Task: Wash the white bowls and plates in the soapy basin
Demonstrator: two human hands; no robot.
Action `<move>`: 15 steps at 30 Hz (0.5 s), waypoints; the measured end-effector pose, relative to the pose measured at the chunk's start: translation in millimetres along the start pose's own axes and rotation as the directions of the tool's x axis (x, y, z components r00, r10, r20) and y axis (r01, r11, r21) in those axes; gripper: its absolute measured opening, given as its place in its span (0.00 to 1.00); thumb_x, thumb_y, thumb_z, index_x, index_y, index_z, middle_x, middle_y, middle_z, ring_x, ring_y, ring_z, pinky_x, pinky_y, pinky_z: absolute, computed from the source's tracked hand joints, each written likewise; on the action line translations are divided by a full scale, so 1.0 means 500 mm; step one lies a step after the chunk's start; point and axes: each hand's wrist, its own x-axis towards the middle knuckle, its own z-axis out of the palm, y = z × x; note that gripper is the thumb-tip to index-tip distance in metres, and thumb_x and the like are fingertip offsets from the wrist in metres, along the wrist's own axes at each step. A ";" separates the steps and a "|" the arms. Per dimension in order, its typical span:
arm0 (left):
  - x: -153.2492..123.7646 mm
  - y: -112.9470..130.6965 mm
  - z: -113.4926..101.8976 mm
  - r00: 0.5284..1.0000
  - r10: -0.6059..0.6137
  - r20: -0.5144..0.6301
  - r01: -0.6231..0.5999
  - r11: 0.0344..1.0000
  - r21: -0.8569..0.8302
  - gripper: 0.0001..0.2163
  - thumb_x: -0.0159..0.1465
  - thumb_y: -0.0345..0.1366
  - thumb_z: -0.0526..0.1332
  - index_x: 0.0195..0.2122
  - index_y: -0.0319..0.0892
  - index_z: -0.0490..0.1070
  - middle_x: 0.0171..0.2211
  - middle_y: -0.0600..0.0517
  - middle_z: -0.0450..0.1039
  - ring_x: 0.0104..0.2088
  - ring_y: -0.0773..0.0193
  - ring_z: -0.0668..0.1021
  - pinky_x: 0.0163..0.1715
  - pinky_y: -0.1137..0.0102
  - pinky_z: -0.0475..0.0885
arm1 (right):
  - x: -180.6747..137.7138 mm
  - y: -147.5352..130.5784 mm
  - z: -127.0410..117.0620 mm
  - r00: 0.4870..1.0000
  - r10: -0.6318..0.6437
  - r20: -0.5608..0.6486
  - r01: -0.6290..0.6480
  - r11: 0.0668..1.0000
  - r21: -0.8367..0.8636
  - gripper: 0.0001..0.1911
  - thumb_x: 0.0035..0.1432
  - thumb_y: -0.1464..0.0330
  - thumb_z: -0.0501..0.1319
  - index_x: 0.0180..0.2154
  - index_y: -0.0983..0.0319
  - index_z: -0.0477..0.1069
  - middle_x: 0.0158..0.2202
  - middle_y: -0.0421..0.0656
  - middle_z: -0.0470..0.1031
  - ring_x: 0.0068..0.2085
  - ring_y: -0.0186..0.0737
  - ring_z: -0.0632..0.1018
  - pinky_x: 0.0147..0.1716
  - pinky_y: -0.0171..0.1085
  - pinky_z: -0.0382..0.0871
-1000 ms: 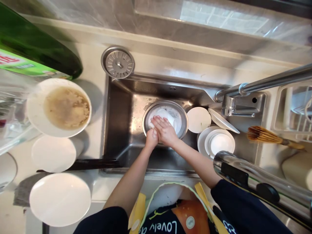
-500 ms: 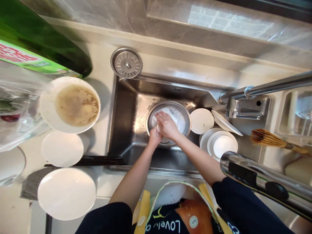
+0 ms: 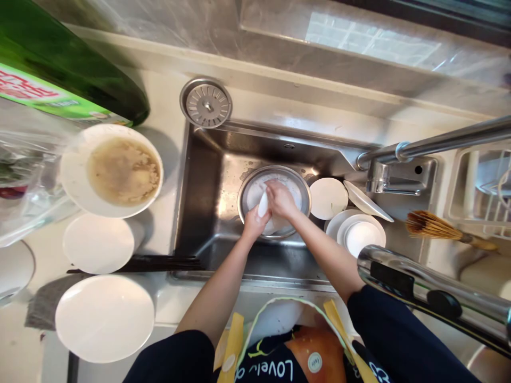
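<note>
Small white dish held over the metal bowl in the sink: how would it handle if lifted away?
Probably slippery: the small white dish is held on edge between the left hand and right hand over foamy-looking water in the metal bowl. Likely stiff and breakable, looking like glazed ware. Small, so probably light.
</note>
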 end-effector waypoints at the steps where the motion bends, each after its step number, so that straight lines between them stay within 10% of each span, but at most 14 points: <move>1: 0.003 -0.004 -0.001 1.000 0.008 -0.004 -0.008 1.000 -0.013 0.13 0.54 0.43 0.61 0.32 0.38 0.71 0.24 0.52 0.72 0.26 0.64 0.72 0.26 0.72 0.66 | -0.012 -0.010 0.007 0.996 -0.086 0.010 0.086 0.996 -0.003 0.18 0.64 0.70 0.48 0.52 0.63 0.69 0.55 0.48 0.70 0.60 0.42 0.64 0.60 0.44 0.54; 4: 0.009 -0.008 -0.002 1.000 0.009 -0.023 -0.010 0.999 -0.037 0.12 0.55 0.43 0.61 0.33 0.38 0.71 0.25 0.52 0.72 0.27 0.64 0.73 0.27 0.72 0.67 | -0.020 -0.018 0.020 0.989 -0.137 0.057 0.135 0.990 0.029 0.18 0.64 0.71 0.48 0.52 0.63 0.69 0.55 0.47 0.69 0.62 0.41 0.62 0.61 0.45 0.51; 15: 0.003 -0.007 -0.003 0.998 -0.038 -0.046 0.035 0.998 -0.052 0.17 0.58 0.49 0.59 0.31 0.37 0.71 0.23 0.52 0.71 0.26 0.66 0.72 0.27 0.73 0.66 | 0.025 0.142 0.016 0.863 0.503 0.042 -0.492 0.821 0.289 0.16 0.62 0.66 0.52 0.39 0.68 0.76 0.35 0.50 0.79 0.39 0.42 0.78 0.43 0.37 0.70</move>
